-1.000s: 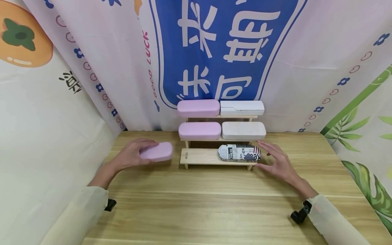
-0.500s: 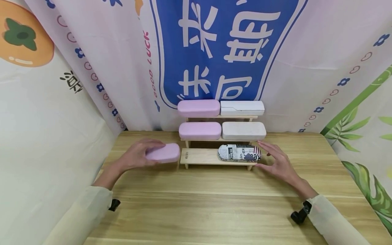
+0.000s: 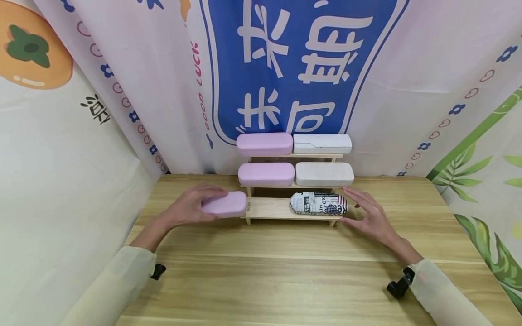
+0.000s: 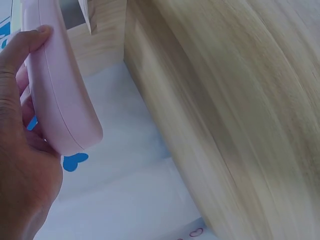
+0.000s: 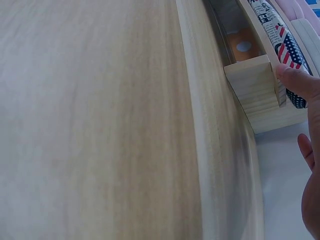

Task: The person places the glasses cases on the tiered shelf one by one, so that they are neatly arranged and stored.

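Note:
My left hand (image 3: 193, 206) grips a lilac glasses case (image 3: 226, 204) by its left end, thumb on the near side in the left wrist view. The case's right end is at the left end of the lowest step of a wooden tiered stand (image 3: 267, 208); whether they touch is unclear. On that step's right half lies a newspaper-print glasses case (image 3: 319, 203) with a flag pattern. My right hand (image 3: 371, 215) is spread at the stand's right end. In the right wrist view its thumb (image 5: 295, 80) rests at the step's end, beside the printed case.
The middle tier bears a lilac case (image 3: 266, 174) and a white case (image 3: 324, 174). Above them sit another lilac case (image 3: 264, 144) and a white case with a flap (image 3: 322, 144). A printed curtain (image 3: 183, 90) hangs behind the wooden table (image 3: 261, 280).
My left hand has carried the lilac glasses case to the right, up to the left end of the lowest step. My right hand has stayed in place.

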`<state>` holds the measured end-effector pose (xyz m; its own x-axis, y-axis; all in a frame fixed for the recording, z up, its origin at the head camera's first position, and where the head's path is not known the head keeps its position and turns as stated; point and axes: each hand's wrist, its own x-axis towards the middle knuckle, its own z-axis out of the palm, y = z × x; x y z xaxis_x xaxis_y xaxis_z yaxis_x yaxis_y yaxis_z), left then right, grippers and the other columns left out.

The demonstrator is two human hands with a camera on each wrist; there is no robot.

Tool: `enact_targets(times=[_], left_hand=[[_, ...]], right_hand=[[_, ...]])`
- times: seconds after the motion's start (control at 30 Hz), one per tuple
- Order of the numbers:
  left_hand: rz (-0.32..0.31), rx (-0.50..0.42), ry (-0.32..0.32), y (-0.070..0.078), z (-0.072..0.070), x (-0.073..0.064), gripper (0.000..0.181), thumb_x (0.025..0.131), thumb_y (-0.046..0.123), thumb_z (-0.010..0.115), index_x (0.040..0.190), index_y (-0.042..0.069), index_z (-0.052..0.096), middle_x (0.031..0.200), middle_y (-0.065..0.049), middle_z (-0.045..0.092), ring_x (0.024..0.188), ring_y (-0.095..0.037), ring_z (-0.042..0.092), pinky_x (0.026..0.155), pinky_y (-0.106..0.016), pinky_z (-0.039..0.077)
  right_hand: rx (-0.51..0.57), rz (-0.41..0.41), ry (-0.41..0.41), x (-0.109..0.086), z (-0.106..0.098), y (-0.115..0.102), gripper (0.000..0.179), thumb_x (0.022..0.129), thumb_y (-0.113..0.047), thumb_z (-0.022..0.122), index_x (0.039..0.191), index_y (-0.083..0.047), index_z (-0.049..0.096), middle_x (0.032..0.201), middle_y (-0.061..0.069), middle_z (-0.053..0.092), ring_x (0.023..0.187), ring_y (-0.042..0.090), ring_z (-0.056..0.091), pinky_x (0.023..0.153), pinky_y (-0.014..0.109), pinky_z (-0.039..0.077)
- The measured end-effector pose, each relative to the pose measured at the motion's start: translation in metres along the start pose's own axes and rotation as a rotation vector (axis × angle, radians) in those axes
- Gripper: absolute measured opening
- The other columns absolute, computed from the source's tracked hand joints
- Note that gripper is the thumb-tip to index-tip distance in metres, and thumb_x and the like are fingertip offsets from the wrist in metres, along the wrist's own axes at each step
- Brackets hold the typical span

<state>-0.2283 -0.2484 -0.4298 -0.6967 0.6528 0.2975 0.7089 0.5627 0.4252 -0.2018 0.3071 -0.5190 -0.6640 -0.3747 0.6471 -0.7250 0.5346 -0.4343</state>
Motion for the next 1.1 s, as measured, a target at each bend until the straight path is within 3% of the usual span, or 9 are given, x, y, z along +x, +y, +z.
enact_targets(times=[0.33,0.7,1.1], left_hand=[[0.066,0.019,0.017,0.004,0.01,0.011,0.065,0.07,0.02,0.096,0.129,0.004,0.075,0.13,-0.015,0.074,0.121,-0.04,0.067,0.102,-0.058,0.054],[0.064,-0.023,0.003,0.015,0.019,0.025,0.064,0.072,0.021,0.095,0.131,0.005,0.074,0.131,-0.014,0.073,0.122,-0.037,0.067,0.104,-0.055,0.053],[0.038,-0.021,-0.019,0.025,0.033,0.039,0.066,0.072,0.022,0.097,0.133,0.009,0.074,0.134,-0.01,0.073,0.125,-0.034,0.066,0.107,-0.053,0.052]], right_hand=[[-0.009,0.012,-0.01,-0.001,0.001,0.001,0.101,0.059,-0.005,0.1,0.15,-0.003,0.057,0.153,0.018,0.057,0.145,0.011,0.046,0.122,0.021,0.031],[0.005,-0.014,0.008,0.001,0.001,-0.002,0.096,0.06,-0.005,0.096,0.147,0.003,0.058,0.152,0.019,0.058,0.141,0.021,0.052,0.12,0.019,0.033],[0.018,-0.001,0.001,0.0,0.001,0.0,0.09,0.065,-0.012,0.098,0.145,0.003,0.059,0.151,0.019,0.058,0.142,0.016,0.051,0.118,0.018,0.035]])
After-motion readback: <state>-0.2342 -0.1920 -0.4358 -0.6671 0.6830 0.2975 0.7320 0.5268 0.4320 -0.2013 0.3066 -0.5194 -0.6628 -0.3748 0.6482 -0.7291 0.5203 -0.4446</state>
